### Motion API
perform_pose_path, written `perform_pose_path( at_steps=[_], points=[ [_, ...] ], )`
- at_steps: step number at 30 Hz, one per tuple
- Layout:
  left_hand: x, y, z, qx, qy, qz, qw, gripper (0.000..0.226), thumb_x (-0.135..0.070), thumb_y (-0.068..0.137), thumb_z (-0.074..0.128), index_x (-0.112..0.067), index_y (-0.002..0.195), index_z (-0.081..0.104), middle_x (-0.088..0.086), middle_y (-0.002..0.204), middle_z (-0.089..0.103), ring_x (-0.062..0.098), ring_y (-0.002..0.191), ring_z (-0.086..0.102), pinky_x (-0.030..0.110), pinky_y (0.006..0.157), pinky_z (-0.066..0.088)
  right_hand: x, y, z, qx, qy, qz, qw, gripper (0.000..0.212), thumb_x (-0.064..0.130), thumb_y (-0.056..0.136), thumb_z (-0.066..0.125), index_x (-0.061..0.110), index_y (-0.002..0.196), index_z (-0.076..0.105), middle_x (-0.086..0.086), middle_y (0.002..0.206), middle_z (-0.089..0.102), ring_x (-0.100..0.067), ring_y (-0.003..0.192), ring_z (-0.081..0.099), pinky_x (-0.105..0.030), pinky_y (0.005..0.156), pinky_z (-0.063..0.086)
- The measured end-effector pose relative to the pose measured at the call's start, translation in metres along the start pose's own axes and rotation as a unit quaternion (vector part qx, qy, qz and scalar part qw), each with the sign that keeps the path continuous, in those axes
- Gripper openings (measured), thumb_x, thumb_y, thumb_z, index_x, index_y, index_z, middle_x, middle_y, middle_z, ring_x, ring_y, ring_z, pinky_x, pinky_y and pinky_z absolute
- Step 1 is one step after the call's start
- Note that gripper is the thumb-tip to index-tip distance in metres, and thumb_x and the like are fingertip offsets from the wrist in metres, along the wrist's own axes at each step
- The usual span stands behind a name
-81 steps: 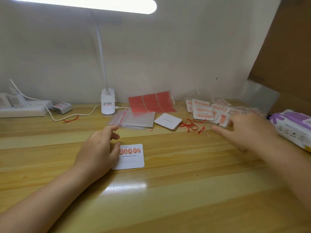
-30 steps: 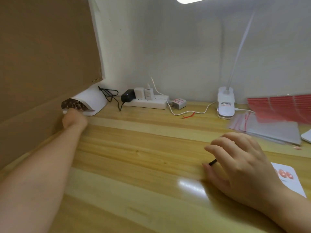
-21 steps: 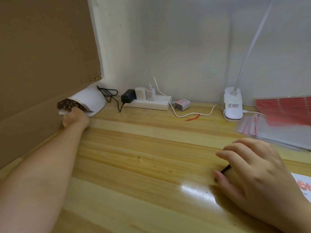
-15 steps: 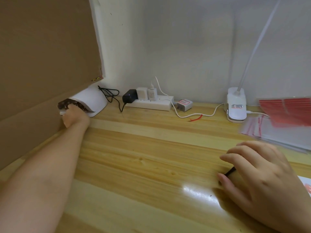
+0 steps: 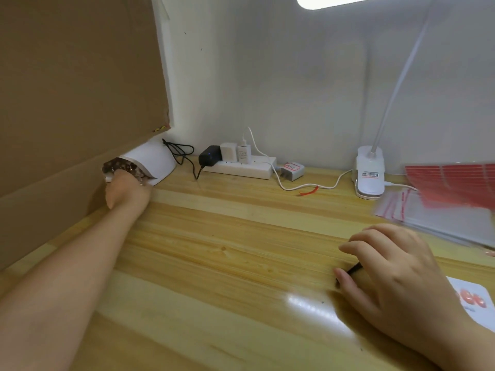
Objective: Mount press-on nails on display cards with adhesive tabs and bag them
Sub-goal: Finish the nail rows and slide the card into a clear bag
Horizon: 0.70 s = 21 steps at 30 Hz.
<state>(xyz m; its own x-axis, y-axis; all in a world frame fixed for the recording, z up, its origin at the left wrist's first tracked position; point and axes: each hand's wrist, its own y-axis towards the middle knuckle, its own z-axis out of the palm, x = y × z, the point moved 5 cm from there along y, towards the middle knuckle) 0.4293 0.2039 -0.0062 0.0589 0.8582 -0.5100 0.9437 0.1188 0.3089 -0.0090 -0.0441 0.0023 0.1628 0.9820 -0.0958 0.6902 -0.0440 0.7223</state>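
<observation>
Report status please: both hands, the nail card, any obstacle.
Left hand reaching into white dome device, fingers hidden. Right hand pinching thin black tool on table. Nail card under right wrist, partly covered. No obstacle seen.

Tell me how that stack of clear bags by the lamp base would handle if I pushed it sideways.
The clear bags look thin and glossy, so they would probably slide easily on the smooth wooden table. The stack is loose and already fanned, so it would likely spread rather than move as one. They seem floppy and light.
</observation>
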Motion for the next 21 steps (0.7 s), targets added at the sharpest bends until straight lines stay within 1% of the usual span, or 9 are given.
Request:
perform_pose_path(
  at_steps=[3, 5, 8, 11, 14, 16, 18, 19, 21],
  points=[
    [0.011, -0.014, -0.011, -0.008, -0.018, -0.009, 1.000, 0.055, -0.035, 0.087, 0.066, 0.005, 0.122, 0.049, 0.025, 0.119, 0.060, 0.044, 0.110, 0.058, 0.047, 0.087, 0.051, 0.000, -0.001, -0.002, -0.004, -0.002, 0.005, 1.000, 0.037, 0.039, 0.081, 0.050, 0.009, 0.082, 0.073, -0.006, 0.085, 0.068, -0.036, 0.087, 0.064, -0.043, 0.077, 0.041],
    [0.019, -0.024, -0.017, -0.007, -0.033, -0.010, 0.999, 0.056, -0.041, 0.082, 0.070, 0.002, 0.115, 0.056, 0.022, 0.113, 0.063, 0.042, 0.103, 0.062, 0.044, 0.079, 0.053, -0.001, -0.001, -0.003, -0.007, -0.015, 0.012, 1.000, 0.036, 0.039, 0.081, 0.050, 0.010, 0.082, 0.072, -0.005, 0.086, 0.068, -0.036, 0.088, 0.064, -0.042, 0.078, 0.038],
    [0.031, -0.037, -0.022, 0.016, -0.045, -0.016, 0.999, 0.047, -0.036, 0.074, 0.074, -0.002, 0.106, 0.062, 0.019, 0.102, 0.066, 0.040, 0.090, 0.065, 0.037, 0.065, 0.049, -0.001, -0.002, -0.005, -0.013, -0.025, 0.020, 0.999, 0.035, 0.039, 0.081, 0.049, 0.011, 0.081, 0.071, -0.003, 0.085, 0.068, -0.035, 0.088, 0.064, -0.041, 0.075, 0.038],
    [0.038, -0.047, -0.028, 0.023, -0.050, -0.024, 0.998, 0.048, -0.033, 0.074, 0.075, -0.008, 0.113, 0.062, 0.016, 0.104, 0.066, 0.039, 0.092, 0.064, 0.037, 0.066, 0.049, -0.001, -0.003, -0.005, -0.015, -0.025, 0.022, 0.999, 0.034, 0.039, 0.081, 0.049, 0.012, 0.080, 0.071, -0.003, 0.085, 0.068, -0.034, 0.087, 0.063, -0.040, 0.074, 0.040],
    [0.038, -0.059, -0.035, 0.011, -0.089, -0.018, 0.996, 0.036, -0.030, 0.074, 0.079, -0.012, 0.102, 0.064, 0.012, 0.099, 0.065, 0.037, 0.092, 0.064, 0.033, 0.061, 0.042, -0.002, -0.005, -0.007, -0.023, -0.029, 0.023, 0.999, 0.033, 0.038, 0.081, 0.049, 0.012, 0.079, 0.070, -0.002, 0.084, 0.067, -0.033, 0.086, 0.063, -0.038, 0.074, 0.035],
    [0.036, -0.068, -0.036, 0.012, -0.112, -0.004, 0.994, 0.031, -0.024, 0.074, 0.080, -0.012, 0.095, 0.060, 0.012, 0.097, 0.063, 0.037, 0.095, 0.063, 0.033, 0.064, 0.039, -0.003, -0.006, -0.008, -0.026, -0.027, 0.028, 0.999, 0.033, 0.038, 0.081, 0.049, 0.012, 0.078, 0.070, -0.002, 0.084, 0.067, -0.033, 0.085, 0.063, -0.038, 0.074, 0.035],
    [0.034, -0.080, -0.036, 0.035, -0.126, 0.018, 0.991, 0.039, -0.022, 0.075, 0.080, -0.011, 0.105, 0.057, 0.009, 0.100, 0.066, 0.031, 0.097, 0.061, 0.034, 0.068, 0.040, -0.004, -0.005, -0.008, -0.024, -0.023, 0.035, 0.999, 0.033, 0.038, 0.082, 0.048, 0.012, 0.078, 0.069, -0.002, 0.084, 0.067, -0.033, 0.085, 0.063, -0.038, 0.073, 0.038],
    [0.032, -0.087, -0.036, 0.049, -0.135, 0.036, 0.989, 0.041, -0.022, 0.075, 0.080, -0.013, 0.106, 0.055, 0.005, 0.097, 0.068, 0.027, 0.092, 0.061, 0.033, 0.067, 0.040, -0.004, -0.005, -0.007, -0.022, -0.022, 0.037, 0.999, 0.033, 0.038, 0.082, 0.048, 0.012, 0.078, 0.069, -0.002, 0.084, 0.067, -0.033, 0.085, 0.063, -0.038, 0.072, 0.040],
    [0.023, -0.103, -0.035, 0.081, -0.157, 0.090, 0.980, 0.038, -0.021, 0.073, 0.082, -0.017, 0.100, 0.056, -0.003, 0.086, 0.068, 0.020, 0.080, 0.061, 0.028, 0.061, 0.038, -0.004, -0.005, -0.007, -0.020, -0.018, 0.038, 0.999, 0.033, 0.037, 0.082, 0.049, 0.012, 0.077, 0.069, -0.002, 0.083, 0.067, -0.033, 0.084, 0.062, -0.039, 0.071, 0.043]
  ],
)
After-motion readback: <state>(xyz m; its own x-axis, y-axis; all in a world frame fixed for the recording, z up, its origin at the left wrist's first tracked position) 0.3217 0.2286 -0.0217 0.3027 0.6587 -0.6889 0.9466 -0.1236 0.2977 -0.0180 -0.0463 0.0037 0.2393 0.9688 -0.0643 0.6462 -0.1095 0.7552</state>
